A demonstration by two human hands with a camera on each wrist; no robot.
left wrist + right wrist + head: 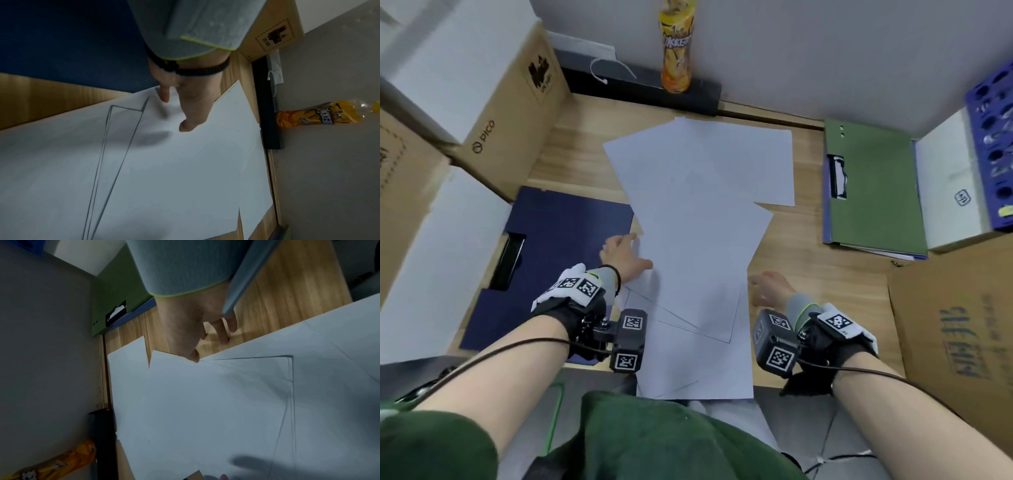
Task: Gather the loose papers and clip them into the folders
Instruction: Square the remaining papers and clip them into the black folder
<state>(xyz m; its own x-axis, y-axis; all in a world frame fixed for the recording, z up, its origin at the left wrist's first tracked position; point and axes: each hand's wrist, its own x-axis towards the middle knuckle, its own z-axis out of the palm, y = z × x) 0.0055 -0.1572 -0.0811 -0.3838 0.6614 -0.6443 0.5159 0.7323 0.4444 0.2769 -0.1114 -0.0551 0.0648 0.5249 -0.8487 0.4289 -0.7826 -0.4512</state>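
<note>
Cardboard boxes (493, 113), an orange bottle (676, 51) and a green folder (873, 192) ring the papers (698, 240).

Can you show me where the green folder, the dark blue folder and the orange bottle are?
Green flat folder (873, 192): head view, middle of its cover.
Dark blue flat folder (565, 233): head view, bare cover left of the papers.
Orange plastic bottle (676, 51): head view, on its label.

Both my forearms reach forward, wrists strapped with cameras (grey cuffs under them). My left hand (625, 254) lies flat, fingers straight and spread, thumb out to the side. My right hand (768, 287) hangs low, fingers loosely extended downward.
</note>
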